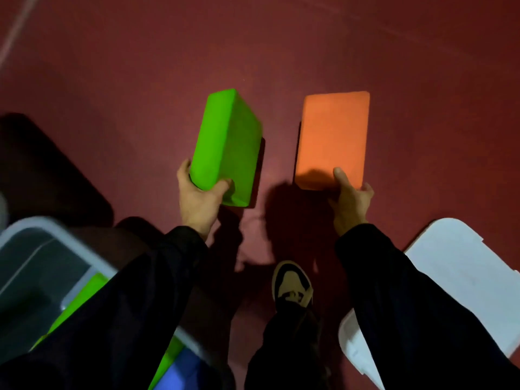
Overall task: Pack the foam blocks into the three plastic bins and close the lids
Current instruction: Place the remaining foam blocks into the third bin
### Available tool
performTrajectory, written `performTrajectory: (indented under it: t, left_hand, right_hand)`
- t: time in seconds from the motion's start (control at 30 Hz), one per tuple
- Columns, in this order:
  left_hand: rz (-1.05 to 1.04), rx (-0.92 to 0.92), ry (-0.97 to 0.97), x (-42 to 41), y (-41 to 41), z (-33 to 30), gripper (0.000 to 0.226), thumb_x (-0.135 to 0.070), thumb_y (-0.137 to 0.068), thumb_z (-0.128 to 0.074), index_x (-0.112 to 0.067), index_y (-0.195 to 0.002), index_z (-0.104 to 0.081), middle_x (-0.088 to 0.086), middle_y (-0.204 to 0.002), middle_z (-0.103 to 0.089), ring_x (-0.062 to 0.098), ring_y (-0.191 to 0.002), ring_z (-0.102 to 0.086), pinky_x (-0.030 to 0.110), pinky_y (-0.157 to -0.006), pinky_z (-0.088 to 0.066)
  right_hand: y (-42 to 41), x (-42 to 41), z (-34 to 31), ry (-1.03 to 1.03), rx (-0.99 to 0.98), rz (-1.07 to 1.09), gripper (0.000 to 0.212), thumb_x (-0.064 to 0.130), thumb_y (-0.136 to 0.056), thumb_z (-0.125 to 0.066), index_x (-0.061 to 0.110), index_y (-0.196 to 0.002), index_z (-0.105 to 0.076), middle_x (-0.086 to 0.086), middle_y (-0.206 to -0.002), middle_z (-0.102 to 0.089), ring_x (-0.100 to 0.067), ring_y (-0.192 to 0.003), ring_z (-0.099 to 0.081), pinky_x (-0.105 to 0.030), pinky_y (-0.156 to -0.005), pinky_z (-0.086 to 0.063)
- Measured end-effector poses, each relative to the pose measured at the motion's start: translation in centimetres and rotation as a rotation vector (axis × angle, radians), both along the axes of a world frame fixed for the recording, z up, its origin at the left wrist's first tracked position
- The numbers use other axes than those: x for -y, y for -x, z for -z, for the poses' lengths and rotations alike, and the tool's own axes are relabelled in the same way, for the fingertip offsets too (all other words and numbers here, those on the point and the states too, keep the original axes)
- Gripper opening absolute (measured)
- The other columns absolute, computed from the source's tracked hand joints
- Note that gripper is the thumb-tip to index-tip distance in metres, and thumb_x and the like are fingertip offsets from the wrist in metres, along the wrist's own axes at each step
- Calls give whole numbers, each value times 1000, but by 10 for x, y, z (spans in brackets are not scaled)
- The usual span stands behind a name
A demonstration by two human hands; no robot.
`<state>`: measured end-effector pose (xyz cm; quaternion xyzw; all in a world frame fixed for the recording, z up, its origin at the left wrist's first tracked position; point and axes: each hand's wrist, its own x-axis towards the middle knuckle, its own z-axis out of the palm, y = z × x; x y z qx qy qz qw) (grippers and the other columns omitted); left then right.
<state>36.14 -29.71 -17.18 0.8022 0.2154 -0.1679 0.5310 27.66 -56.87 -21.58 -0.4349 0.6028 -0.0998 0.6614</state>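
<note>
While each hand's grip pinched a block, green block (225,147) in the left hand (199,198), orange block (332,140) in the right hand (351,201), both beyond the open bin (33,235) (partly filled), loading seemed next.

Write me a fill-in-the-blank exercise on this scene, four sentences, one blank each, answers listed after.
1. The left hand holds the ____ foam block.
2. The right hand has its grip on the ____ foam block.
3. The open bin sits at the lower ____ of the view.
4. The white lid lies on the ____ floor.

Missing words: green; orange; left; red
</note>
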Motion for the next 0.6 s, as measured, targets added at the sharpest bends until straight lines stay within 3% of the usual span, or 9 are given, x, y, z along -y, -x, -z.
performTrajectory:
  t: [0.1,0.27,0.43,0.53,0.6]
  left_hand:
    - [-20,136,-160,-39,21,-62,94,-41,-66,-82,-19,-143,-33,-1,-118,-58,19,-104,-60,30,-89,-46]
    - [-75,190,-230,-97,80,-177,75,-38,-74,-82,-14,-133,-41,1,-113,-59,24,-102,-61,33,-86,-48]
    - [-148,363,-306,-164,154,-262,72,-45,-66,-79,-24,-127,-47,3,-116,-63,24,-104,-62,39,-94,-51]
    - [-233,414,-368,-212,200,-300,82,-44,-68,-80,-22,-138,-45,8,-129,-58,28,-116,-58,40,-101,-47]
    - [-290,451,-422,-247,231,-316,86,-37,-71,-82,-19,-144,-41,13,-136,-53,30,-122,-55,38,-103,-43]
  right_hand:
    - [12,-36,-43,32,42,-65,63,27,-79,-87,7,-130,-55,-6,-114,-71,-18,-86,-70,-38,-71,-59]
    - [46,-97,-148,-69,145,-193,75,32,-70,-93,11,-132,-56,-4,-122,-69,-22,-110,-68,-43,-85,-60]
    - [75,-138,-246,-8,240,-321,79,30,-75,-90,15,-138,-46,-3,-126,-64,-21,-110,-65,-41,-84,-57]
    - [88,-168,-301,89,324,-487,72,28,-79,-87,19,-137,-44,-3,-128,-62,-20,-105,-65,-39,-78,-58]
    - [93,-194,-333,193,386,-632,71,26,-79,-87,22,-134,-43,-1,-126,-61,-17,-101,-64,-43,-84,-59]
